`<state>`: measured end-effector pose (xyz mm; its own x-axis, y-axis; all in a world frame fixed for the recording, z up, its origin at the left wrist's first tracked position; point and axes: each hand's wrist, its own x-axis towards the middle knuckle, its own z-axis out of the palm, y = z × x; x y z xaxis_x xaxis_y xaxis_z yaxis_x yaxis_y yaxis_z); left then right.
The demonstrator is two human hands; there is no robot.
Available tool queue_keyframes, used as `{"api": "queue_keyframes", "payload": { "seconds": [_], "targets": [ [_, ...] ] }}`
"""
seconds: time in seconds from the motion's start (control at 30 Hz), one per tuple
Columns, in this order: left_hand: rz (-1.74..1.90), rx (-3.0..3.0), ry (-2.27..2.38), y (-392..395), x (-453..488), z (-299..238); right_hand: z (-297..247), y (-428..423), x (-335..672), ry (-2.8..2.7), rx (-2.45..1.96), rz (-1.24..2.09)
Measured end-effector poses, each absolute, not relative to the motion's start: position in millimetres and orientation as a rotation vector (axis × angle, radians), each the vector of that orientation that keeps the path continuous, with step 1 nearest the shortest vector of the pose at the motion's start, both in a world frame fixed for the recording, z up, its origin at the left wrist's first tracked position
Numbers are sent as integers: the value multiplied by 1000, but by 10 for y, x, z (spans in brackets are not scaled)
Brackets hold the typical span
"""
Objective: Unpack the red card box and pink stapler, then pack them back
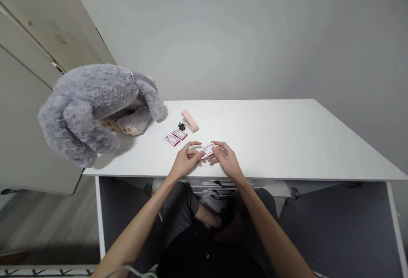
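Both my hands meet near the front edge of the white desk (pixel 287 142) around a small red-and-white box (pixel 207 150). My left hand (pixel 186 162) pinches its left end with curled fingers. My right hand (pixel 225 159) grips its right end, fingers bent over it. Two more small red-and-white boxes (pixel 176 137) lie flat on the desk just beyond my left hand. A pink stapler (pixel 190 120) and a small black object (pixel 181 126) lie behind them.
A large grey plush toy (pixel 95 110) sits on the desk's left end, overhanging the edge. A wall stands behind the desk, a pale door or cabinet to the left. My legs are under the desk front.
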<state>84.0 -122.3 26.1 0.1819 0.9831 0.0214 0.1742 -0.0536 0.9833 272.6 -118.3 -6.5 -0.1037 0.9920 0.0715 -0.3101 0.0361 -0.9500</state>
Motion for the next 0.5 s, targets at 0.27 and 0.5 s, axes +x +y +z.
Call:
{"api": "queue_keyframes", "payload": {
  "seconds": [0.27, 0.5],
  "targets": [
    [1196, 1459, 1324, -1240, 637, 189, -78, -1191, 2699, -1040, -920, 1358],
    [1276, 1639, 1706, -1260, -35, 184, -156, -1184, 2704, -1083, -896, 1363]
  ]
}}
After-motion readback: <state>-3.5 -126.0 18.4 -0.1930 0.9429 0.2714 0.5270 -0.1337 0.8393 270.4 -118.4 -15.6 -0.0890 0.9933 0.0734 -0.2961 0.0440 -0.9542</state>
